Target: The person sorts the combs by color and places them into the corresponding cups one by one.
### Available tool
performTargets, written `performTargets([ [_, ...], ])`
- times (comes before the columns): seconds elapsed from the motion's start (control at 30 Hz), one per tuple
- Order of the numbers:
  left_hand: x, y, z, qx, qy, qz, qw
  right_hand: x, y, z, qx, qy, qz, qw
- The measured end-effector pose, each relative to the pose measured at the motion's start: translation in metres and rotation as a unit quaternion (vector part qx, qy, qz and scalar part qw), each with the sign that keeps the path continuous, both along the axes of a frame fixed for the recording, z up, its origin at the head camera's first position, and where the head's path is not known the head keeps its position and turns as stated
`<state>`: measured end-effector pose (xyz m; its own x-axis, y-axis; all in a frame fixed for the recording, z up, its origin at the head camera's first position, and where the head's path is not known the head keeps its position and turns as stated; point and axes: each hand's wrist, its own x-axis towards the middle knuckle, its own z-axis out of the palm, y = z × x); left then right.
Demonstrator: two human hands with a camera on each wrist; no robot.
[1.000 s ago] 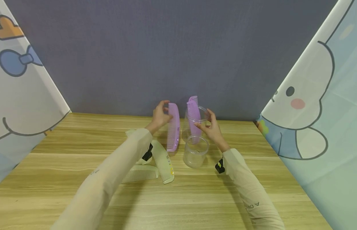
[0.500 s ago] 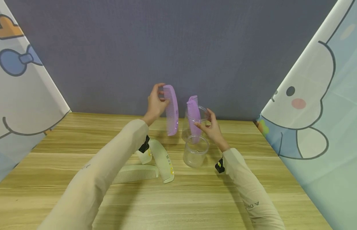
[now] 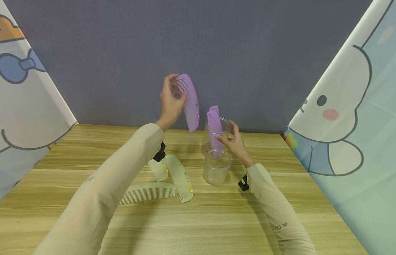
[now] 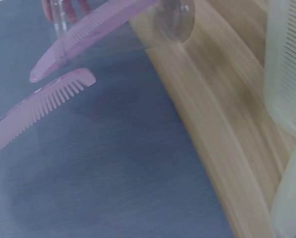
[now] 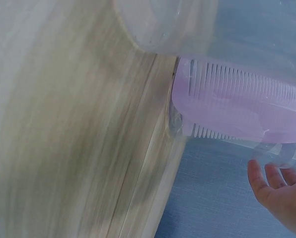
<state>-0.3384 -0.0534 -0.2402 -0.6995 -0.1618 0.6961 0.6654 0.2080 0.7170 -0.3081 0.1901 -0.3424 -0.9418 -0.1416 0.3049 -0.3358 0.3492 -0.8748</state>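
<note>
Head view: pinching one purple comb (image 3: 190, 102) near top end w/ L hand (image 3: 171, 101), thumb vs. fingers; hanging tilted mid-air, left of far cup (image 3: 206, 145). Steadying far cup w/ R hand (image 3: 234, 141), thumb on near side, other fingers round right. In that cup: at least 2 more purple combs (image 3: 215, 124), leaning, tops above rim. Prob. a mid-air carry: keep pinch high, free end off the rim, cup braced vs. tipping. Just nearer: near cup (image 3: 215, 175); can't tell if touching. On wood-look table (image 3: 217, 223), left: pale green combs (image 3: 178, 179), partly hidden by L sleeve (image 3: 127, 159). Behind: dark grey-blue panel (image 3: 121, 53); left + right, cartoon-print sheets (image 3: 338, 106).

L wrist view: only a sliver of L hand, can't tell grip here. Showing small gap betw. free end and cupped combs; mind teeth snagging. Pale wood grain, panel beyond.

R wrist view: R fingertips bent against clear wall, thumb out of view. Blurry table, panel behind.
</note>
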Motion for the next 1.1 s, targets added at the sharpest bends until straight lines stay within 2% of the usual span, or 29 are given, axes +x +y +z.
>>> performTargets([
  [0.17,0.000,0.004,0.010,0.026,0.029,-0.015,0.9991,-0.007,0.003,-0.008,0.017,0.013,-0.010,1.000],
  [0.37,0.000,0.011,0.017,0.053,0.031,-0.037,0.9974,-0.006,0.002,-0.009,0.018,0.011,-0.013,1.000],
  [0.8,0.007,0.036,0.015,0.038,0.059,-0.056,0.9960,-0.007,-0.001,-0.011,0.017,0.020,-0.010,1.000],
  [0.9,0.008,0.040,0.012,0.039,0.052,-0.058,0.9962,-0.007,-0.002,-0.012,0.018,0.021,-0.009,1.000],
  [1.1,0.026,0.051,0.011,0.032,0.034,-0.064,0.9969,-0.007,0.001,-0.011,0.019,0.017,-0.012,1.000],
])
